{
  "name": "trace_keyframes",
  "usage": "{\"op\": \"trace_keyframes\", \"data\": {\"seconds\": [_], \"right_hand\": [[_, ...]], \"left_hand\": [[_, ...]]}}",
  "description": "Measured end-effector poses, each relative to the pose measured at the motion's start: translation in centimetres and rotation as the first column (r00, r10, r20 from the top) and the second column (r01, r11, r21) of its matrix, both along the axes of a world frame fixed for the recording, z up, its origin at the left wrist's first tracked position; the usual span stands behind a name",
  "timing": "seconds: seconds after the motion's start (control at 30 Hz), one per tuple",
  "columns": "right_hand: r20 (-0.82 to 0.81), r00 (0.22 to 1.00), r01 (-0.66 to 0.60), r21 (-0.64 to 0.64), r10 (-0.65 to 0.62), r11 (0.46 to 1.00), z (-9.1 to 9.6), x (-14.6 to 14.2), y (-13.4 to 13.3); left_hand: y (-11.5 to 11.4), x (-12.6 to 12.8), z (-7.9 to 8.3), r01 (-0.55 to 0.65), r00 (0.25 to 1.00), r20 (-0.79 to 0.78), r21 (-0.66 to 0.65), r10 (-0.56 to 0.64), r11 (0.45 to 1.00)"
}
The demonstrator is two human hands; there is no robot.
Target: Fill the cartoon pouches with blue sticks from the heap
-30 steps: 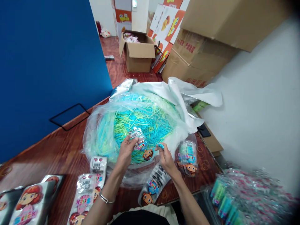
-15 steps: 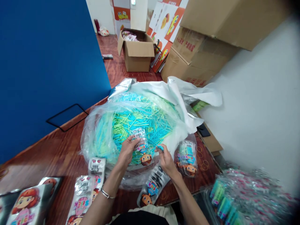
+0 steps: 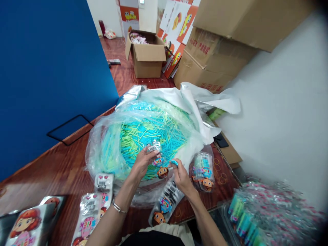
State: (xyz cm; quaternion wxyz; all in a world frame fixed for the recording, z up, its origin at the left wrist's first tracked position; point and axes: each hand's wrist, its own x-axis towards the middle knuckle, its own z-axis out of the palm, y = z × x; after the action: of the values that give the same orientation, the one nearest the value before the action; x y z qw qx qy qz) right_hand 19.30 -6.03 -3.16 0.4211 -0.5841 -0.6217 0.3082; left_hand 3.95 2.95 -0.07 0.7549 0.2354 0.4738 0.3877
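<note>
your left hand point(image 3: 144, 161) pinches a printed packet point(image 3: 162, 172); your right hand point(image 3: 181, 176) clasps blue sticks point(image 3: 174, 163) just beside it.
both are over the open bag point(image 3: 95, 138); bare table point(image 3: 53, 167) opens left, its edge nearer at right. the packet's lower end has swung closer to your right hand.

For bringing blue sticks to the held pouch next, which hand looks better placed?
The right hand, I'd judge: it holds a small bundle of blue sticks just beside the pouch, while the left hand is occupied gripping that pouch.
</note>
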Motion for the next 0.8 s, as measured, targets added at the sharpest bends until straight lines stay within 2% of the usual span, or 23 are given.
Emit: {"op": "trace_keyframes", "data": {"seconds": [0.13, 0.23, 0.47, 0.63, 0.8], "right_hand": [[0.006, 1.000, -0.006, -0.010, 0.006, 1.000, -0.2, 0.1, -0.2], [0.007, 1.000, -0.001, -0.016, 0.001, 1.000, -0.4, 0.1, -0.3], [-0.024, 1.000, 0.009, -0.041, -0.010, 0.999, -0.4, 0.1, -0.5], [-0.026, 0.999, 0.029, -0.030, -0.030, 0.999, -0.2, 0.0, -0.5], [-0.028, 0.998, 0.048, -0.032, -0.049, 0.998, 0.1, 0.0, -0.5]], "left_hand": [[0.1, 0.3, -0.3, -0.021, 0.999, 0.042, -0.045, 0.023, 0.999], [0.0, 0.4, -0.5, -0.047, 0.998, 0.042, -0.029, 0.048, 0.998], [-0.5, 0.5, -0.6, 0.044, 0.987, -0.160, 0.134, -0.022, 0.990], [-1.1, 0.6, -0.6, 0.079, 0.967, -0.255, 0.217, -0.022, 0.973], [-1.8, 0.5, -0.2, 0.186, 0.934, -0.352, 0.342, -0.058, 0.921]]}}
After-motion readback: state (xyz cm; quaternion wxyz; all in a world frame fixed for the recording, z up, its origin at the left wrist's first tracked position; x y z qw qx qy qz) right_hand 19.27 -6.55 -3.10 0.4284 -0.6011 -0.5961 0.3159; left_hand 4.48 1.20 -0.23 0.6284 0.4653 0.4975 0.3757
